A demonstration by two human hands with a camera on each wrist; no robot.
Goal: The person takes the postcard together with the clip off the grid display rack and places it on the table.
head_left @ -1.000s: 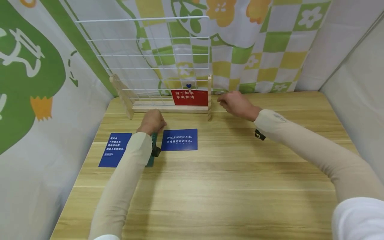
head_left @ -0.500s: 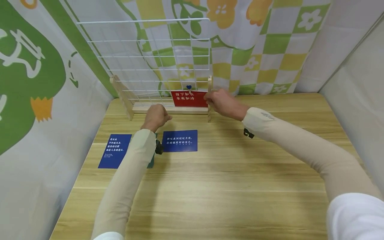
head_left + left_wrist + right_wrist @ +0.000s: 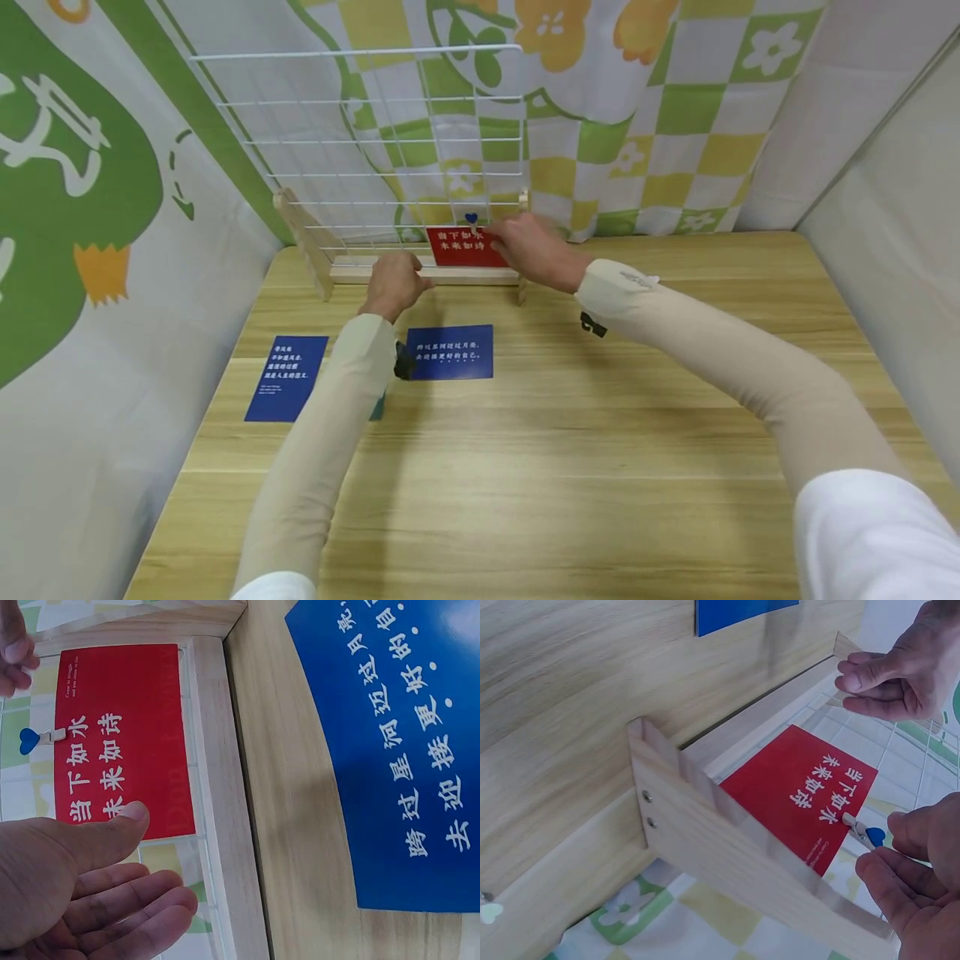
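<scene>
A red card (image 3: 457, 252) with white writing hangs on the white wire grid (image 3: 382, 141), held by a small clip with a blue heart (image 3: 875, 837). My right hand (image 3: 536, 248) is at the grid's right side, thumb and fingertips apart and close to the clip; in the left wrist view a gap shows between that hand (image 3: 15, 652) and the clip. My left hand (image 3: 393, 283) hovers before the grid's wooden base, left of the red card. Its thumb and fingers (image 3: 142, 900) are spread, holding nothing; the thumb overlaps the card's edge in the left wrist view.
Two blue cards, one upright (image 3: 281, 379) and one sideways (image 3: 453, 352), lie on the wooden table (image 3: 562, 475). A green card (image 3: 378, 408) is mostly hidden under my left forearm. A pale heart clip (image 3: 490, 913) shows at the right wrist view's edge. Patterned cloth (image 3: 570, 167) hangs behind.
My right hand has moved left, from beside the grid's right post to near the heart clip. My left hand has shifted slightly right and forward, and its fingers have spread.
</scene>
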